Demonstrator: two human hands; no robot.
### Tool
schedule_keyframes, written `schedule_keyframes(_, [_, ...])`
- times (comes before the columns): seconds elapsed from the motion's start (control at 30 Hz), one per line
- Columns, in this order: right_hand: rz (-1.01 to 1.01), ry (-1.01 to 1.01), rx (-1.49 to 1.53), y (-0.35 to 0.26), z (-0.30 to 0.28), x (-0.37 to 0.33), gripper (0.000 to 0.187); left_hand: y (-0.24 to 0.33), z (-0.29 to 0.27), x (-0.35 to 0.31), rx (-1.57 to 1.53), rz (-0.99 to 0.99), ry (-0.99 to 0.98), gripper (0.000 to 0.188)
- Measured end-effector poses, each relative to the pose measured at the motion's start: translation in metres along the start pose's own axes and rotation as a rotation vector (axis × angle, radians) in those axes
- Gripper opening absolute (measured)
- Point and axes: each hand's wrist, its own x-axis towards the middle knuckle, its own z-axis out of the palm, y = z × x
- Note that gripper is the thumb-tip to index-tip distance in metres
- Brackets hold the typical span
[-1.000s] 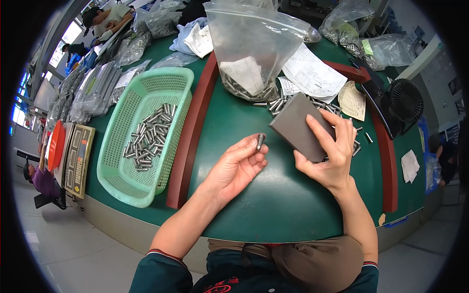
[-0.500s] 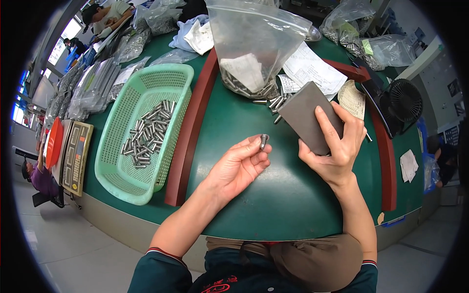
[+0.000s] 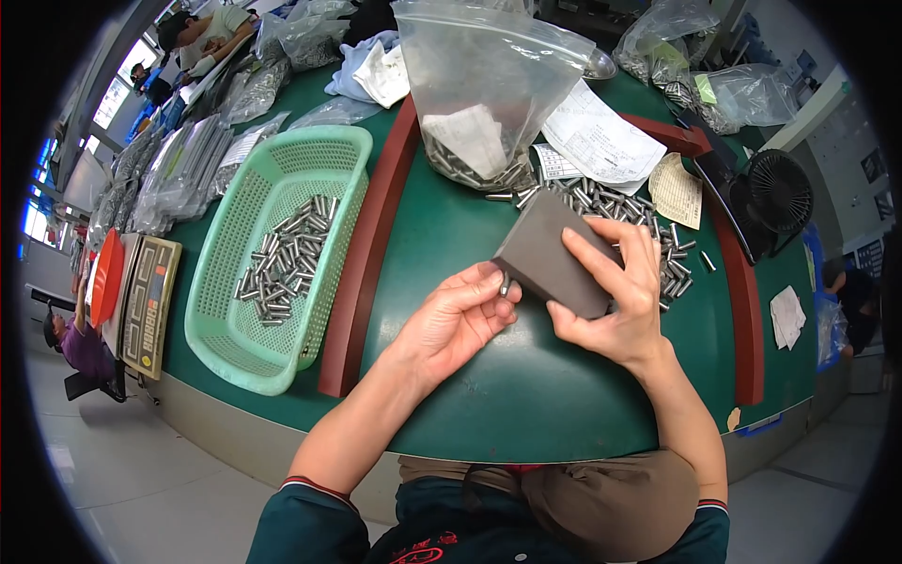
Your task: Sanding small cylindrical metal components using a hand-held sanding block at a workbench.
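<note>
My left hand (image 3: 453,324) pinches a small shiny metal pin (image 3: 505,285) between thumb and fingertips, over the middle of the table. In my right hand (image 3: 625,301) is a grey-brown rectangular block (image 3: 552,254), gripped by its sides with the fingers spread across it. The block is tilted, and its left corner sits right at the pin; whether they touch I cannot tell. Behind the block and my right hand lies a loose pile of similar metal pins (image 3: 676,273), partly hidden by them. More metal pins (image 3: 287,258) lie in a green plastic basket (image 3: 209,352) to the left.
Dark red bars (image 3: 362,273) border the green tabletop (image 3: 526,404). Far back stands a clear zip bag (image 3: 489,75) of pins beside paper sheets (image 3: 606,136). A black fan (image 3: 775,193) is at right, a scale (image 3: 147,301) at left. Another person (image 3: 211,38) works at far left.
My right hand has brought the block left and down to the pin, uncovering more of the pin pile behind it. My left hand has stayed nearly in place, still holding the pin.
</note>
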Motion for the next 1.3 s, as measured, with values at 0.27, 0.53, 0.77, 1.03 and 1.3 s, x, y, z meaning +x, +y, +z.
schedule_keyframes(0.27, [0.212,0.184,-0.111,0.013,-0.007,-0.003,0.063,0.003,0.009,-0.001,0.140,0.014,0.085,0.020])
schedule_keyframes(0.53, [0.252,0.195,-0.102,0.014,-0.008,-0.002,0.062,0.004,0.012,-0.003,0.373,0.174,0.079,0.031])
schedule_keyframes(0.77, [0.253,0.183,-0.110,0.016,-0.007,-0.003,0.061,0.003,0.014,-0.004,0.532,0.187,0.227,0.030])
schedule_keyframes(1.03, [0.246,0.183,-0.115,0.016,-0.006,-0.003,0.061,0.003,0.000,-0.003,0.022,0.060,0.141,0.017])
schedule_keyframes(1.3, [0.252,0.173,-0.117,0.016,-0.005,-0.003,0.061,0.004,-0.001,-0.004,0.003,0.057,0.086,0.020])
